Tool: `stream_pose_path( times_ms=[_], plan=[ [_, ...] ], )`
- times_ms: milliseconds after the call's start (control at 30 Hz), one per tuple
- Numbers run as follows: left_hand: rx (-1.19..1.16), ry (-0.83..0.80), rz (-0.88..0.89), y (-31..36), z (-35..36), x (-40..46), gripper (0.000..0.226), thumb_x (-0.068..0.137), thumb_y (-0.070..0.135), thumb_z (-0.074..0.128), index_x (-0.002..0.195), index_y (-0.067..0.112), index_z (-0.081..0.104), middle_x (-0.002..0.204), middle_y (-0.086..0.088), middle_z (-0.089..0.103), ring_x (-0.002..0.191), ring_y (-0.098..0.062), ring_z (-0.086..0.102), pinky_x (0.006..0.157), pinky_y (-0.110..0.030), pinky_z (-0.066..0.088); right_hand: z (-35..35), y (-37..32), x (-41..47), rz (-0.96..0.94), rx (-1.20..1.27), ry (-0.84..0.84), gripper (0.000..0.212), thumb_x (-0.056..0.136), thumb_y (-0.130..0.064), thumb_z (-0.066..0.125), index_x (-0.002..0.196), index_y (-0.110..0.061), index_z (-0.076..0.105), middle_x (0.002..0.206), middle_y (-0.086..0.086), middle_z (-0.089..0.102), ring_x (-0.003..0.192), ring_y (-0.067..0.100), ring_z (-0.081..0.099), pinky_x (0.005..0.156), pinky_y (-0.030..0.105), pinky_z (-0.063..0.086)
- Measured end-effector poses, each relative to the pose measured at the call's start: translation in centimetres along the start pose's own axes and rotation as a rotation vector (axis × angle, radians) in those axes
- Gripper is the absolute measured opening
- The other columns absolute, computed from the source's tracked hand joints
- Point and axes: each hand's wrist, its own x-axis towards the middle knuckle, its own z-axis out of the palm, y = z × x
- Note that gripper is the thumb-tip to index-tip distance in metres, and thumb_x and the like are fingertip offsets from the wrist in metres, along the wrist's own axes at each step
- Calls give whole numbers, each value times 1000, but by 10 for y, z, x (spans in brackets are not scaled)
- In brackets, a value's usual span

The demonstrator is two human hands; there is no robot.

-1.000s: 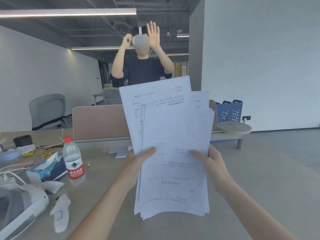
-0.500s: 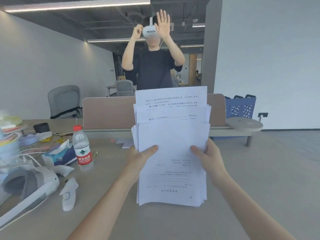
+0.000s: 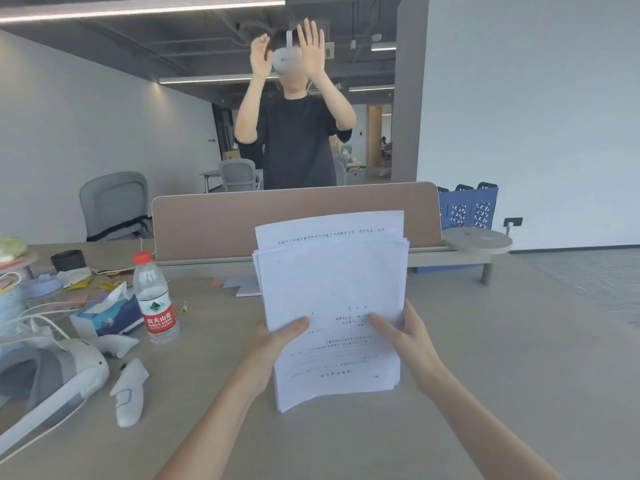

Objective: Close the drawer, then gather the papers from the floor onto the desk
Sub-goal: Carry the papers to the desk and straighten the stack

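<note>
Stack of papers (image 3: pixel 332 306) held upright over worktop (image 3: pixel 485 358), mid-span, near front edge; whether bottom edge touches surface, cannot tell. Left hand (image 3: pixel 268 348) grip clenched on stack's left edge, thumb across front sheet. Right hand (image 3: pixel 408 336) grip clenched on right edge, thumb on front. Water bottle (image 3: pixel 156 299) upright toward left side, tissue box (image 3: pixel 104 315) beside it. Headset (image 3: pixel 52 382) at left front corner.
</note>
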Motion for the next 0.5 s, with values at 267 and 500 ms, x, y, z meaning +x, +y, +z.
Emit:
stream_pose_path(
  times_ms=[267,500],
  plan=[
    [23,124,36,0,10,16,23,75,21,87,96,20,77,89,7,83,82,-10,79,71,-30,57,8,3,11,-44,-18,57,35,90,-27,74,123,-30,62,117,-11,75,108,9,72,94,40,57],
    [-10,125,89,8,10,12,14,78,16,84,88,22,77,83,8,82,78,-11,79,69,-30,58,7,-9,7,-78,-19,23,34,94,-26,70,126,-32,61,119,-12,74,111,8,70,91,34,55]
  ],
)
